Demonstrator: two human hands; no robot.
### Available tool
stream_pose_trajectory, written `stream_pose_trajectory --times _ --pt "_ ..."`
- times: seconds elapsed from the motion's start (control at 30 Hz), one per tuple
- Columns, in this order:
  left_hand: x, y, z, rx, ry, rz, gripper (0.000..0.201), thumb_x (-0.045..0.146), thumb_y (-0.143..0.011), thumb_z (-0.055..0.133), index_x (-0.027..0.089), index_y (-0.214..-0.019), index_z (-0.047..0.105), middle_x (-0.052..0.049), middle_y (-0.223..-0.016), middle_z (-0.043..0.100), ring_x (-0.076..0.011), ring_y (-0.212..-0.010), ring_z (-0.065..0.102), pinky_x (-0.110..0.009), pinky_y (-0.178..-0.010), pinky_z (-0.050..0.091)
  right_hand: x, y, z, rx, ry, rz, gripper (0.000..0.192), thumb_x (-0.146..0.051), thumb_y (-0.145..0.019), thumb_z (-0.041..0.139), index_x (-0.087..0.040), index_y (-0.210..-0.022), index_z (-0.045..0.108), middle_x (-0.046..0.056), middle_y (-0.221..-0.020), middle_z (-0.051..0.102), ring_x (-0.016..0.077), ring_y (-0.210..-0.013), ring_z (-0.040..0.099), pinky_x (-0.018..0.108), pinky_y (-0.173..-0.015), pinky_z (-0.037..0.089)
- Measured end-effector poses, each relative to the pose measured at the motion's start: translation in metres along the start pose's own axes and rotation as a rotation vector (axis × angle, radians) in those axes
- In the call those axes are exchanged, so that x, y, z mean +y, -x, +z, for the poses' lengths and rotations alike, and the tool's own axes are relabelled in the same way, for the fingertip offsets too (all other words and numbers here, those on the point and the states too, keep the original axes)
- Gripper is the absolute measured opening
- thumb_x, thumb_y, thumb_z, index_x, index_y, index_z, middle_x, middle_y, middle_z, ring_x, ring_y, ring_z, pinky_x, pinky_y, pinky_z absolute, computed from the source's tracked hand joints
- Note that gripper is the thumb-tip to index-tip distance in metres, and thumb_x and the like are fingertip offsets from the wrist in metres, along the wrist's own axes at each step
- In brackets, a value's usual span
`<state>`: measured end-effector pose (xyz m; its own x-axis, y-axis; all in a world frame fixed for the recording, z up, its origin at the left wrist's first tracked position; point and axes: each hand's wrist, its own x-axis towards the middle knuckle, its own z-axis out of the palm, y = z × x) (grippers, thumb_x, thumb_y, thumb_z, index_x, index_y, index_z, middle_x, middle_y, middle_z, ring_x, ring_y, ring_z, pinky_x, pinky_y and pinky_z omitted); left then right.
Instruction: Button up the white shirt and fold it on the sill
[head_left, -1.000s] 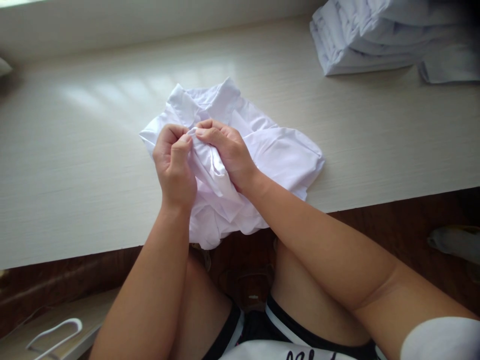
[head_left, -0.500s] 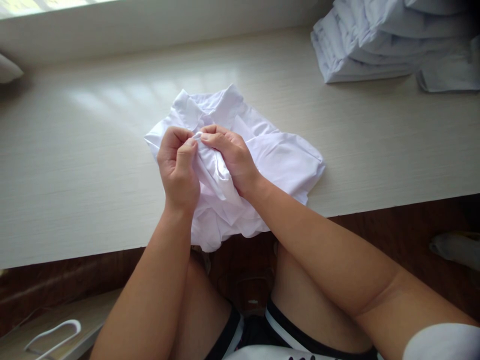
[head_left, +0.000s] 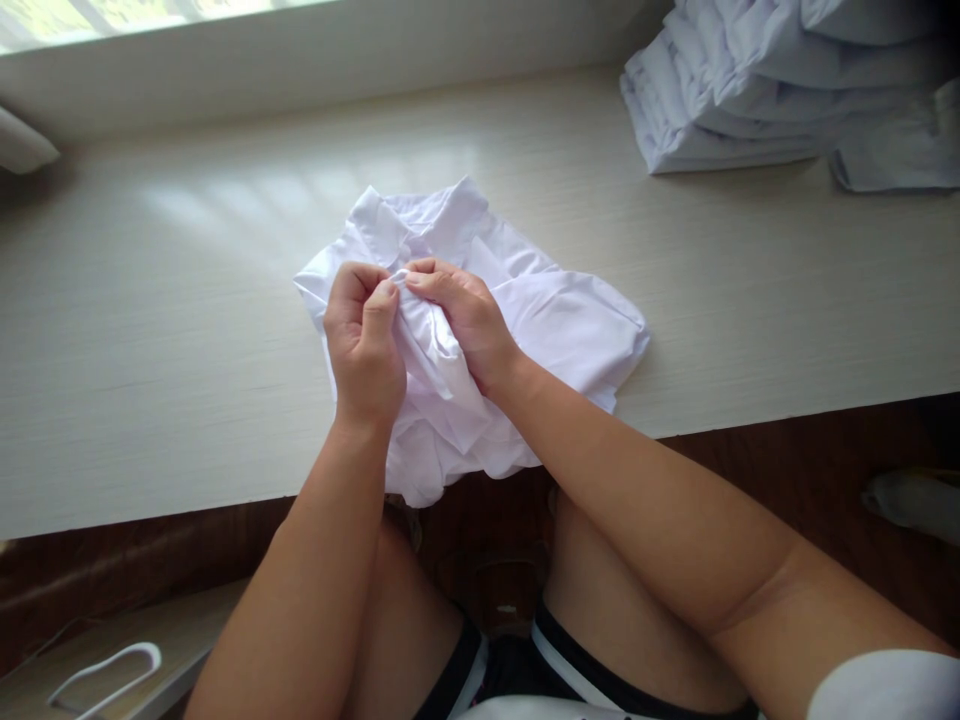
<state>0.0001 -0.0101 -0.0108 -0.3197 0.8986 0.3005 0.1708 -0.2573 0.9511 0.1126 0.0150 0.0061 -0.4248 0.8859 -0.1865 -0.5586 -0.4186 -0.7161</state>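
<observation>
Your crumpled white cotton shirt (head_left: 525, 330) lies on the pale wood-grain table (head_left: 150, 350), its lower folds spilling over the near edge at 6 o'clock. Its long axis runs roughly from 10 to 4 o'clock, collar end towards 11. Your left hand (head_left: 365, 345) and right hand (head_left: 465, 320) sit pressed together, both pinching one small fold. Bare tabletop stretches wide at 9 o'clock; a stack of folded white garments (head_left: 750, 90) sits well apart at 2 o'clock.

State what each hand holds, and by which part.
Both the left hand and right hand pinch one small fold of the white shirt near its collar.
</observation>
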Motion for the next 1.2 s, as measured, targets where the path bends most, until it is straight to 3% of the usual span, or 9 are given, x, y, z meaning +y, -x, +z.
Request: stream_pose_trajectory --times 0.13,0.47,0.63,0.97,1.2 --pt "0.0007 0.0007 0.0005 0.010 0.017 0.020 0.031 0.050 -0.096 0.065 0.024 -0.080 0.059 0.000 -0.077 0.051 -0.0146 -0.074 0.054 -0.030 -0.073 0.050 -0.0003 -0.0003 0.0001 0.007 -0.002 0.005 0.042 -0.049 -0.075 0.085 -0.020 -0.085 0.057 -0.005 -0.071 0.055 0.0092 -0.069 0.050 0.022 -0.063 0.042" --pt "-0.0025 0.0004 0.0003 0.015 -0.007 -0.002 0.030 0.051 -0.096 0.064 0.024 -0.082 0.059 -0.001 -0.080 0.054 -0.0173 -0.084 0.061 -0.031 -0.078 0.052 0.0005 -0.0007 0.0002 0.012 -0.001 0.005 0.040 -0.048 -0.077 0.084 -0.020 -0.085 0.056 -0.005 -0.069 0.053 0.0086 -0.066 0.050 0.022 -0.062 0.041" --pt "-0.0024 0.0001 0.0001 0.018 -0.008 0.008 0.028 0.047 -0.097 0.063 0.025 -0.081 0.059 -0.001 -0.078 0.055 -0.0158 -0.080 0.061 -0.031 -0.075 0.054 0.0009 -0.0008 0.0002 0.003 -0.016 -0.003 0.039 -0.046 -0.077 0.085 -0.020 -0.086 0.057 -0.006 -0.069 0.054 0.0082 -0.066 0.049 0.021 -0.061 0.041" --pt "-0.0057 -0.0007 -0.0001 0.027 -0.022 0.030 0.031 0.053 -0.096 0.065 0.025 -0.086 0.059 -0.002 -0.085 0.059 -0.0205 -0.098 0.067 -0.035 -0.080 0.055 0.0011 -0.0011 0.0005 0.014 -0.019 -0.005 0.038 -0.044 -0.077 0.084 -0.020 -0.085 0.057 -0.005 -0.069 0.054 0.0080 -0.066 0.050 0.021 -0.062 0.042" --pt "-0.0086 -0.0001 0.0016 0.100 -0.030 0.064 0.024 0.046 -0.094 0.069 0.026 -0.091 0.057 -0.001 -0.090 0.055 -0.0171 -0.090 0.060 -0.034 -0.084 0.052 0.0022 -0.0008 0.0005 0.030 -0.005 0.013 0.034 -0.044 -0.079 0.081 -0.021 -0.084 0.055 -0.005 -0.069 0.053 0.0097 -0.067 0.049 0.023 -0.063 0.042"
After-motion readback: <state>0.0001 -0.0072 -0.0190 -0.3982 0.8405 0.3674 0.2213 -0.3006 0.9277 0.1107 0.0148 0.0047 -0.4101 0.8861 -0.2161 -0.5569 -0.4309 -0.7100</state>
